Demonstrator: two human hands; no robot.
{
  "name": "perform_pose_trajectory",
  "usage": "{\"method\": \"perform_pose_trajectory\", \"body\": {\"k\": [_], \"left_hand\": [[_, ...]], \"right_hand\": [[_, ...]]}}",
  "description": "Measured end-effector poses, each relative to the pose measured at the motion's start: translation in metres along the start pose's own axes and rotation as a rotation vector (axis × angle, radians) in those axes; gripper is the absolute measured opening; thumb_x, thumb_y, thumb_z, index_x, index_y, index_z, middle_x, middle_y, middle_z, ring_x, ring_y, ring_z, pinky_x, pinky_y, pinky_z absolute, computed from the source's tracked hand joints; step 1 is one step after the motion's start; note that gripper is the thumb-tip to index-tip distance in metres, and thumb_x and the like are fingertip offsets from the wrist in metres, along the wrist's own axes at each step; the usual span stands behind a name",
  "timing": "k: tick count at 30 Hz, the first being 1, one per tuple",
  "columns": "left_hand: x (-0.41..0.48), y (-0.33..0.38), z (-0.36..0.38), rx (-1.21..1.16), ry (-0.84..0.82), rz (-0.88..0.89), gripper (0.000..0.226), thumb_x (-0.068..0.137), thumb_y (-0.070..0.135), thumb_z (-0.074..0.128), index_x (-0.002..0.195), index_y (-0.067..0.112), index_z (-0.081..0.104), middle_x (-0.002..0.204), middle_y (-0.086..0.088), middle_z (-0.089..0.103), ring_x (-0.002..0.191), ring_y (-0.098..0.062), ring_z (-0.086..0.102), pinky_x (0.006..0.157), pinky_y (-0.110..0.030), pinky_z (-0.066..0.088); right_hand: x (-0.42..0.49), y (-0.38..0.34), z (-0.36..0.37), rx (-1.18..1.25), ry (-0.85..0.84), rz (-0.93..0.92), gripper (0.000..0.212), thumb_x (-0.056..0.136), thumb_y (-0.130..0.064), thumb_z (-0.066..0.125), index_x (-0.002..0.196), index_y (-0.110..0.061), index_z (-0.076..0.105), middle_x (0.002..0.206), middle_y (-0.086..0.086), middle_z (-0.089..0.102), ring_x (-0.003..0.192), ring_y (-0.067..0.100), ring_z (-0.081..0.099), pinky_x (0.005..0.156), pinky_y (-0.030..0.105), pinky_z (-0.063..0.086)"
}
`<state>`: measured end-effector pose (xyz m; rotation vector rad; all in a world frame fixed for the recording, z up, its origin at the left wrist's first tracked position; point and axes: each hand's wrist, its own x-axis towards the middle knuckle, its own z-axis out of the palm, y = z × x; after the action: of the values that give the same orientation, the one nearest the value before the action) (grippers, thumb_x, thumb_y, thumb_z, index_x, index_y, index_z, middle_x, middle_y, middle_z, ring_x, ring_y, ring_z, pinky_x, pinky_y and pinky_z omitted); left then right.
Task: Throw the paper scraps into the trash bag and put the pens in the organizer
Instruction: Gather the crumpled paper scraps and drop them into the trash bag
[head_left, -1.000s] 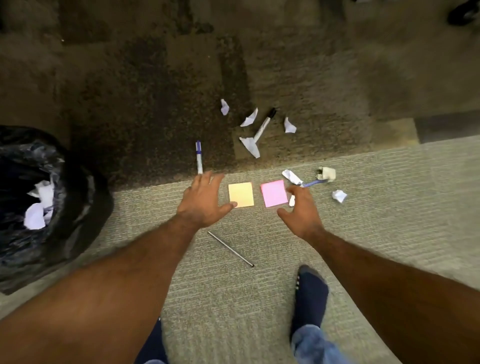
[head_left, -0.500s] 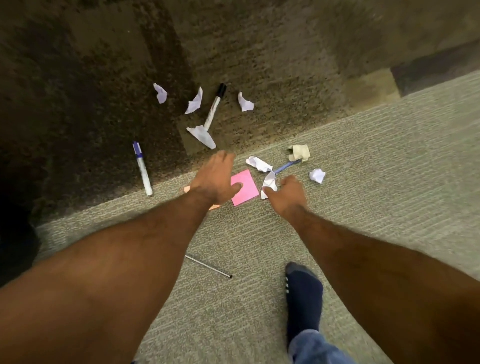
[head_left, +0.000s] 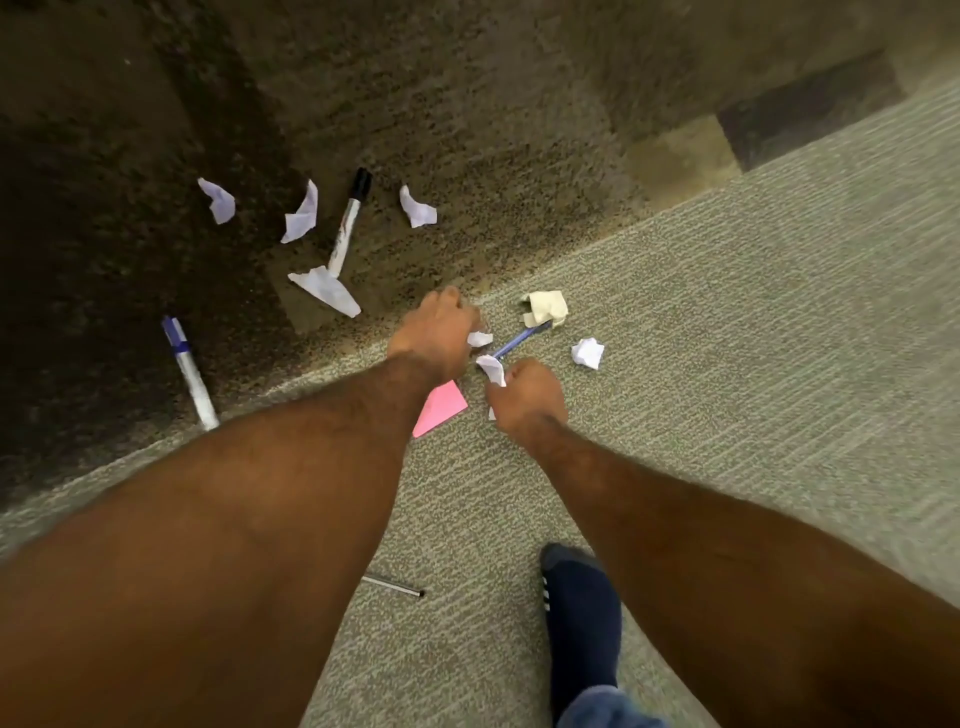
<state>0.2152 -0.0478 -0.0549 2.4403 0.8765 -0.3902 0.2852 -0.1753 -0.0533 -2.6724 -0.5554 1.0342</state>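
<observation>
Our right hand (head_left: 527, 397) is curled around a white paper scrap (head_left: 492, 368) that sticks out past the knuckles. Our left hand (head_left: 435, 332) is bent down with a second small white scrap (head_left: 479, 339) at its fingertips; whether it grips it we cannot tell. Between them lies a blue pen (head_left: 521, 339), touching a cream paper wad (head_left: 545, 307), with a white wad (head_left: 588, 353) just beside. A pink sticky note (head_left: 441, 408) shows under our left wrist. On the dark carpet (head_left: 467, 104) lie four more scraps, a black-capped marker (head_left: 349, 221) and a blue-capped marker (head_left: 189, 371). A thin grey pen (head_left: 395, 586) lies near our sock (head_left: 582, 613).
</observation>
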Motion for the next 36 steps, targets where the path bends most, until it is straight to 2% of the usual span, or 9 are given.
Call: {"method": "perform_pose_trajectory", "body": {"k": [4, 9, 12, 14, 17, 22, 27, 33, 36], "left_hand": [[-0.003, -0.002, -0.005, -0.058, 0.022, -0.018, 0.026, 0.092, 0.024, 0.061, 0.117, 0.016, 0.060, 0.122, -0.010, 0.054, 0.113, -0.030, 0.051, 0.088, -0.043, 0.044], [-0.013, -0.004, -0.018, -0.260, 0.039, -0.033, 0.019, 0.097, 0.014, 0.048, 0.116, 0.015, 0.049, 0.100, -0.012, 0.061, 0.084, -0.030, 0.058, 0.067, -0.038, 0.042], [-0.012, -0.002, -0.026, -0.291, 0.036, -0.018, 0.033, 0.095, 0.006, 0.041, 0.127, 0.018, 0.041, 0.096, -0.011, 0.056, 0.079, -0.032, 0.057, 0.066, -0.040, 0.043], [-0.012, 0.000, -0.030, -0.327, 0.051, 0.002, 0.035, 0.094, 0.005, 0.040, 0.123, 0.022, 0.044, 0.095, -0.006, 0.053, 0.071, -0.025, 0.053, 0.060, -0.034, 0.037], [-0.008, 0.001, -0.031, -0.359, 0.103, 0.000, 0.025, 0.093, 0.011, 0.040, 0.113, 0.021, 0.050, 0.092, -0.006, 0.056, 0.064, -0.017, 0.048, 0.052, -0.030, 0.028], [-0.007, -0.005, -0.029, -0.344, 0.132, -0.054, 0.022, 0.090, 0.016, 0.042, 0.111, 0.018, 0.049, 0.091, -0.010, 0.061, 0.074, -0.028, 0.057, 0.059, -0.032, 0.037], [-0.017, -0.024, -0.036, -0.296, 0.165, -0.030, 0.016, 0.091, 0.018, 0.041, 0.099, 0.011, 0.052, 0.089, -0.014, 0.062, 0.079, -0.032, 0.057, 0.060, -0.034, 0.035], [-0.032, -0.050, -0.041, -0.249, 0.167, -0.061, 0.035, 0.094, 0.047, 0.047, 0.102, 0.014, 0.056, 0.096, -0.008, 0.064, 0.086, -0.029, 0.059, 0.068, -0.039, 0.047], [-0.036, -0.052, -0.041, -0.210, 0.162, -0.072, 0.036, 0.093, 0.057, 0.048, 0.095, 0.021, 0.048, 0.089, -0.002, 0.056, 0.081, -0.025, 0.054, 0.064, -0.034, 0.037]], "right_hand": [[-0.001, 0.008, -0.016, 0.202, -0.009, -0.021, 0.019, 0.087, -0.018, 0.069, 0.081, -0.017, 0.051, 0.076, 0.001, 0.060, 0.071, 0.023, 0.059, 0.058, 0.026, 0.042], [-0.001, 0.020, -0.045, 0.343, 0.126, -0.087, 0.043, 0.091, -0.007, 0.061, 0.128, -0.019, 0.043, 0.097, -0.004, 0.059, 0.076, 0.020, 0.064, 0.053, 0.020, 0.044], [0.010, 0.035, -0.057, 0.355, 0.178, -0.089, 0.027, 0.090, 0.000, 0.053, 0.110, -0.017, 0.058, 0.102, 0.003, 0.062, 0.088, 0.025, 0.065, 0.067, 0.038, 0.057], [0.020, 0.046, -0.062, 0.279, 0.217, -0.063, 0.023, 0.088, 0.002, 0.051, 0.102, -0.011, 0.064, 0.103, 0.011, 0.065, 0.091, 0.025, 0.062, 0.078, 0.042, 0.055], [0.030, 0.056, -0.069, 0.186, 0.258, -0.041, 0.020, 0.088, -0.009, 0.057, 0.107, -0.002, 0.061, 0.107, 0.016, 0.062, 0.086, 0.021, 0.056, 0.068, 0.032, 0.046], [0.042, 0.057, -0.064, 0.131, 0.162, 0.072, 0.066, 0.081, -0.032, 0.075, 0.131, -0.005, 0.043, 0.125, 0.012, 0.043, 0.098, 0.021, 0.047, 0.082, 0.031, 0.044], [0.046, 0.048, -0.063, 0.051, 0.157, 0.000, 0.031, 0.089, -0.024, 0.067, 0.109, -0.001, 0.061, 0.111, 0.019, 0.067, 0.099, 0.034, 0.064, 0.072, 0.028, 0.039], [0.041, 0.024, -0.070, 0.160, 0.163, -0.056, 0.031, 0.089, -0.024, 0.060, 0.118, -0.011, 0.061, 0.114, 0.008, 0.069, 0.099, 0.025, 0.064, 0.084, 0.033, 0.050], [0.043, 0.019, -0.071, 0.188, 0.177, -0.103, 0.024, 0.089, -0.015, 0.060, 0.112, -0.009, 0.058, 0.101, 0.006, 0.065, 0.087, 0.021, 0.063, 0.066, 0.027, 0.044]]}}
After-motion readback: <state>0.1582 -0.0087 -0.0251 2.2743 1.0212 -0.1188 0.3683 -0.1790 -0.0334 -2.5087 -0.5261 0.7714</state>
